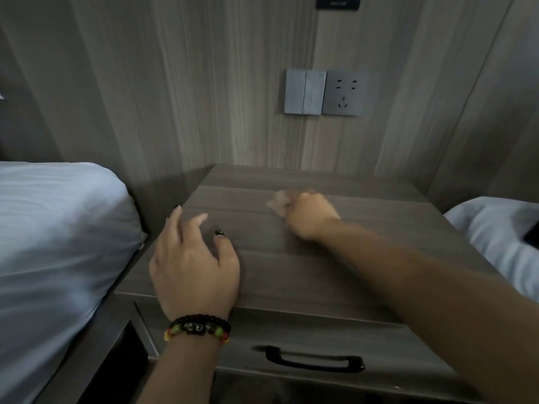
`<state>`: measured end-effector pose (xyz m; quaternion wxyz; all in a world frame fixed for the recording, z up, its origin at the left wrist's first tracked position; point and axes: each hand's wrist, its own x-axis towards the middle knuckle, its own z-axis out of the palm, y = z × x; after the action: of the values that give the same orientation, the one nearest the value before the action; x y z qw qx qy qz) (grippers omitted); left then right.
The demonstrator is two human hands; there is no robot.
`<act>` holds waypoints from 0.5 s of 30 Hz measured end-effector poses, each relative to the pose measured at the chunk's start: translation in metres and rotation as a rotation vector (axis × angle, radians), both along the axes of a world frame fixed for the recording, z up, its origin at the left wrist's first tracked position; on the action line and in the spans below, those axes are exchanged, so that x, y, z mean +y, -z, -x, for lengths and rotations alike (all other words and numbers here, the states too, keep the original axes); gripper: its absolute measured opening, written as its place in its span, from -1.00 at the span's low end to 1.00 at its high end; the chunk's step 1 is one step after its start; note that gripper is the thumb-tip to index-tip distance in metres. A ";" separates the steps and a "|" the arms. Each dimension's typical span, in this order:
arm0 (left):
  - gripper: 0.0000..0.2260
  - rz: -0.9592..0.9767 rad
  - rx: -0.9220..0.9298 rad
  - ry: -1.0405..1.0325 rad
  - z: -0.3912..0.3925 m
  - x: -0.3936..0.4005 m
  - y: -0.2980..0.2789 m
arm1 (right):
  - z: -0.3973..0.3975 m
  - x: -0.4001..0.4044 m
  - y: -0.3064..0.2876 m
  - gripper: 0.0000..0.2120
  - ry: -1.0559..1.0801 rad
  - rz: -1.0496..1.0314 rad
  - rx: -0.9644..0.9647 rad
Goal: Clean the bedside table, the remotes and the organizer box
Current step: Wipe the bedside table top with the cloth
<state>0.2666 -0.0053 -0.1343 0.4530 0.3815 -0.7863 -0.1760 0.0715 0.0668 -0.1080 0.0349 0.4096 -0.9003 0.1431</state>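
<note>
Under both hands lies the bare bench: the right hand grips a blurred cloth, wiping; the left hand rests spread. Remotes and organizer box are unseen, probably still uncleaned.

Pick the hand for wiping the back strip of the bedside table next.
Right hand, likely: it grips a blurred pale cloth mid-table, nearest the back. Left hand rests empty at the front-left edge.

The grey-brown wood-grain bedside table stood against the panelled wall, between 2 white-sheeted beds. On its top rested the left hand, fingers spread, and the blurred right hand, which gripped a small pale cloth.
</note>
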 end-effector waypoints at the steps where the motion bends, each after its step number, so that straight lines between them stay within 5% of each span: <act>1: -0.60 0.000 -0.009 0.006 0.000 0.000 0.000 | -0.023 0.001 0.000 -0.69 -0.138 0.037 -0.023; 4: -0.61 0.021 -0.029 0.021 -0.001 -0.001 0.001 | -0.067 0.038 -0.002 -0.65 -0.434 0.141 -0.079; 6: -0.62 0.043 -0.052 0.023 -0.001 -0.002 0.002 | -0.053 0.063 -0.006 -0.61 -0.399 0.192 -0.062; 11: -0.65 0.090 -0.061 0.029 -0.001 -0.003 0.005 | 0.062 0.096 -0.012 -0.74 0.303 0.030 -0.036; 15: -0.66 0.092 -0.077 0.020 0.002 -0.005 0.007 | 0.153 0.072 -0.003 -0.62 0.563 -0.129 0.055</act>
<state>0.2646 -0.0102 -0.1413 0.4378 0.3591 -0.8140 -0.1294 -0.0812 0.1391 -0.1047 0.0715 0.1484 -0.9846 0.0591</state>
